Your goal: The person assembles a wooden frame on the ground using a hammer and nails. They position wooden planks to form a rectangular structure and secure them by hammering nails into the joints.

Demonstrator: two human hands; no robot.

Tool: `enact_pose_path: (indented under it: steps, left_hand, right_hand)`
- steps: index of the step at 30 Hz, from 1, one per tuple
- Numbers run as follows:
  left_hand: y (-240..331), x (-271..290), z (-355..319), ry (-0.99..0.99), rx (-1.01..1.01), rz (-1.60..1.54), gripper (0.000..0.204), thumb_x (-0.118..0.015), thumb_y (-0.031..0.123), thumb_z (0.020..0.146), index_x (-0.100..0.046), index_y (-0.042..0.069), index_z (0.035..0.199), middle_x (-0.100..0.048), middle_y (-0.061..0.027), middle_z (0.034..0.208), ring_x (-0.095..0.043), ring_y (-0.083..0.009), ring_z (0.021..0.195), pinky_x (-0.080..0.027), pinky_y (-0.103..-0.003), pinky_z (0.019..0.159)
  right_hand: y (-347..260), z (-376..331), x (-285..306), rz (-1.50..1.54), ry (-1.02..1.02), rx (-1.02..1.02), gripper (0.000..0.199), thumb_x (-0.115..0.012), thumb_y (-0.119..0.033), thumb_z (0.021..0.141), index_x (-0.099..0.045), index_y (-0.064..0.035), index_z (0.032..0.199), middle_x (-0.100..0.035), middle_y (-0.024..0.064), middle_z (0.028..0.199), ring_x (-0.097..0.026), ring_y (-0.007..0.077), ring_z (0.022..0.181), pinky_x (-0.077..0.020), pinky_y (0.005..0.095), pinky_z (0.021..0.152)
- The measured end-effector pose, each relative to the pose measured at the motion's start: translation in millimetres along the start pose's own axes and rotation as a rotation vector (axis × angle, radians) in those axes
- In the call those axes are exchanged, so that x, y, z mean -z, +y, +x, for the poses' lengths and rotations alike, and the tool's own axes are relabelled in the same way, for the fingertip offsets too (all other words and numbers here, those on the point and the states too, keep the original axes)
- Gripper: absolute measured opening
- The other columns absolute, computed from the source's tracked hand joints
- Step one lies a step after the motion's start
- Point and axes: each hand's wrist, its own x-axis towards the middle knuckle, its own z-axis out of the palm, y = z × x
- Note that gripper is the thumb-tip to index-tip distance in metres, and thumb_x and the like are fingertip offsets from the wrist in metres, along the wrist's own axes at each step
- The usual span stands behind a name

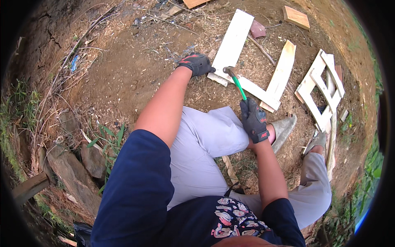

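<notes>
Green-handled, the hammer [236, 82] is gripped near the lower end of its shaft by the right hand [254, 119], which is closed around it in a dark work glove. The long axis of the tool runs up and slightly left from that fist, and its metal head is held just above the pale wooden boards [263, 92] lying on the bare earth [123, 70]. The left hand [196, 64], also gloved, is pressed palm-down with fingers curled on the end of the long flat plank [232, 41], just beside the hammer head. Three pale planks are seen joined in a rough zigzag. One slatted frame [323, 88] of the same pale wood is set well apart to the right. Two small square blocks [296, 17] are scattered at the top. Flat grey stones [76, 173] are found at lower left.
</notes>
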Motion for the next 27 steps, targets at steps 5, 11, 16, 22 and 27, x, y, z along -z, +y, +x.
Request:
enact_pose_path:
  steps: [5, 11, 16, 22, 27]
  left_hand:
    - [1, -5, 7, -0.029, 0.016, -0.024, 0.050, -0.067, 0.053, 0.096, -0.079, 0.014, 0.125, -0.075, -0.0112, 0.132, -0.069, -0.0311, 0.124, -0.052, -0.043, 0.107]
    - [1, -13, 12, -0.012, 0.038, -0.028, 0.051, -0.069, 0.054, 0.096, -0.078, 0.015, 0.128, -0.074, -0.0124, 0.133, -0.069, -0.0324, 0.124, -0.052, -0.044, 0.107]
    - [0, -13, 16, -0.044, 0.025, -0.008, 0.049, -0.068, 0.054, 0.097, -0.078, 0.015, 0.125, -0.075, -0.0128, 0.130, -0.071, -0.0335, 0.120, -0.054, -0.045, 0.104]
    - [2, -16, 14, 0.006, 0.019, -0.038, 0.047, -0.068, 0.053, 0.097, -0.079, 0.015, 0.122, -0.076, -0.0132, 0.127, -0.072, -0.0332, 0.118, -0.054, -0.045, 0.102]
    - [-7, -18, 16, 0.015, 0.014, 0.003, 0.047, -0.069, 0.052, 0.097, -0.079, 0.015, 0.124, -0.076, -0.0117, 0.128, -0.071, -0.0325, 0.119, -0.054, -0.044, 0.103]
  right_hand:
    - [-9, 7, 5, -0.031, -0.022, 0.007, 0.021, -0.060, -0.025, 0.106, -0.066, -0.0063, 0.111, -0.073, 0.0200, 0.096, -0.070, 0.0416, 0.080, -0.0545, 0.0531, 0.070]
    - [-3, 10, -5, -0.026, 0.077, 0.076, 0.019, -0.061, -0.022, 0.105, -0.067, -0.0065, 0.112, -0.071, 0.0193, 0.096, -0.070, 0.0418, 0.081, -0.0541, 0.0524, 0.071]
    - [-3, 13, -6, -0.018, 0.022, 0.066, 0.021, -0.061, -0.023, 0.105, -0.067, -0.0046, 0.115, -0.071, 0.0202, 0.098, -0.069, 0.0418, 0.085, -0.0539, 0.0521, 0.072]
    - [-2, 10, -7, 0.006, 0.081, 0.075, 0.017, -0.062, -0.021, 0.103, -0.066, -0.0053, 0.110, -0.071, 0.0182, 0.099, -0.069, 0.0400, 0.085, -0.0539, 0.0517, 0.072]
    - [-1, 15, -3, -0.085, -0.054, 0.088, 0.015, -0.062, -0.019, 0.103, -0.067, -0.0065, 0.109, -0.071, 0.0180, 0.098, -0.070, 0.0378, 0.086, -0.0543, 0.0506, 0.071]
